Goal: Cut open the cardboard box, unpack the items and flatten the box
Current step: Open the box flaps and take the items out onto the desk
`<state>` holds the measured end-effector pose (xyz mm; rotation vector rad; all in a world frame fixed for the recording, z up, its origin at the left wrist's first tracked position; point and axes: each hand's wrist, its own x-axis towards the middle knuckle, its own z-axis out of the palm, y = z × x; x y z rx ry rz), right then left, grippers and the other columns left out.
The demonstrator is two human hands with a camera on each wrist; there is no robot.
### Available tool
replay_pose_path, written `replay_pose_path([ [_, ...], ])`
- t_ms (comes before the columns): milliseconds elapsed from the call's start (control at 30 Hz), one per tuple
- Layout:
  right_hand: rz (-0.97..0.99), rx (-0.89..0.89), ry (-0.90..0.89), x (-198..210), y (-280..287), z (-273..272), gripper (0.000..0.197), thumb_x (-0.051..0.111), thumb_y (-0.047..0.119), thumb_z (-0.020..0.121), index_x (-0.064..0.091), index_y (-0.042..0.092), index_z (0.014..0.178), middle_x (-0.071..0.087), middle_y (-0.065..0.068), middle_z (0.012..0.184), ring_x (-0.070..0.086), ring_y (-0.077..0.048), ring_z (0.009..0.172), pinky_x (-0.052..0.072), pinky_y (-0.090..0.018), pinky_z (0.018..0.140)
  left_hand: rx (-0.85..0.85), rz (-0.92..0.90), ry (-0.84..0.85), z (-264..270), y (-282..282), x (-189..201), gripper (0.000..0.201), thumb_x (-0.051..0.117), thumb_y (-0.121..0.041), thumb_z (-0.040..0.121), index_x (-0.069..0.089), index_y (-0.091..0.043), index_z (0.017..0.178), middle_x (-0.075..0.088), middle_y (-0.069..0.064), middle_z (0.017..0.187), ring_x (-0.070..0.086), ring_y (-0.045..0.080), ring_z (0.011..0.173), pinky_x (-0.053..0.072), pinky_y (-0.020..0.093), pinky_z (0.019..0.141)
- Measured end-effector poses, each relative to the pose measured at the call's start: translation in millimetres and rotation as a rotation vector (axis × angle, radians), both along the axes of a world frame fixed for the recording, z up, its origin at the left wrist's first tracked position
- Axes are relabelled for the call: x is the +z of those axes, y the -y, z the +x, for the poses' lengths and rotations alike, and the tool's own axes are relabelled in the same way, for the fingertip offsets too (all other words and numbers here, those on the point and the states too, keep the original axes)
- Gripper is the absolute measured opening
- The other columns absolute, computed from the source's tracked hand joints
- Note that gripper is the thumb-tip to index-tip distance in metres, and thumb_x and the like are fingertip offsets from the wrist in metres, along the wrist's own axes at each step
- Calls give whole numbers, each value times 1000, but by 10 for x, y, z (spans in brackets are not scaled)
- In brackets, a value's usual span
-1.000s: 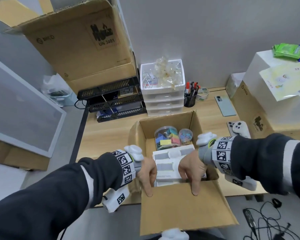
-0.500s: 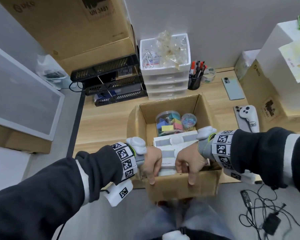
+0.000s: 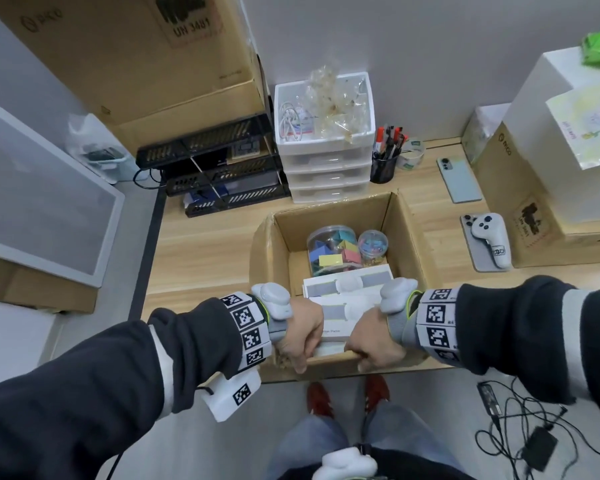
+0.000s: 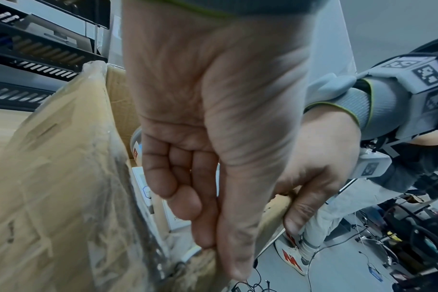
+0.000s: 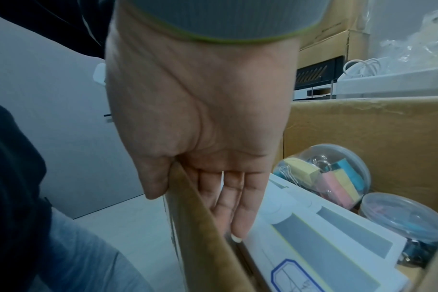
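Note:
The open cardboard box (image 3: 268, 258) stands at the desk's front edge. Inside lie stacked white boxes (image 3: 349, 294), a clear jar of coloured notes and clips (image 3: 331, 249) and a smaller jar of clips (image 3: 373, 244). My left hand (image 3: 300, 336) grips the box's near wall, thumb outside and fingers curled inside (image 4: 178, 189). My right hand (image 3: 371, 344) pinches the same near wall (image 5: 200, 227), thumb outside, fingers (image 5: 235, 207) straight down the inside next to a white box (image 5: 325, 247). The near flap is hidden below the desk edge.
Behind the box stand a white drawer unit (image 3: 324, 161), black trays (image 3: 219, 168), a pen cup (image 3: 383, 168) and tape (image 3: 411, 154). A phone (image 3: 459, 180), a controller (image 3: 490, 242) and another carton (image 3: 520, 209) lie at the right. Cables (image 3: 520, 427) lie on the floor.
The near flap, spread out toward me a second ago, has swung down out of sight. Both hands followed it and now hold the box's near rim. My view has tilted downward.

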<state>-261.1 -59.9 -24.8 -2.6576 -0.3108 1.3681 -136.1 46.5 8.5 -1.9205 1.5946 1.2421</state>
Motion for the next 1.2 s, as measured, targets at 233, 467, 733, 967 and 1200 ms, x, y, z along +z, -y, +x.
replay_pose_path([
  [233,115,-291,-203,129,127,83,72,48,77,81,59,22,126,65,0,123,60,-21,101,46,-33,88,90,71,-83,93,102,-27,25,91,-29,69,76,-12,79,70,-5,67,56,6,52,48,14,49],
  [467,11,-505,61,216,593,455,47,50,42,93,61,9,125,67,-8,120,62,-28,109,51,-36,92,323,-178,105,401,400,-211,25,78,-37,79,70,-15,90,69,-1,87,59,16,76,51,31,70],
  [733,-80,-620,51,-271,794,736,57,73,35,80,48,13,125,61,-8,119,61,-29,110,50,-40,96,194,-13,164,463,600,-599,37,75,-38,82,60,-16,107,64,1,102,61,22,89,46,29,73],
  [967,-139,-645,-11,-458,762,822,53,70,39,86,54,7,126,62,-9,119,60,-28,112,46,-32,92,293,-4,264,366,713,-682,21,58,-29,93,53,-14,80,45,-3,65,40,11,54,31,20,43],
  [1200,-155,-895,141,-324,956,987,37,57,49,81,59,14,94,60,-2,81,60,-22,79,53,-32,76,483,93,212,540,833,-761,49,62,-61,66,67,-16,85,71,1,85,67,18,77,57,33,77],
])
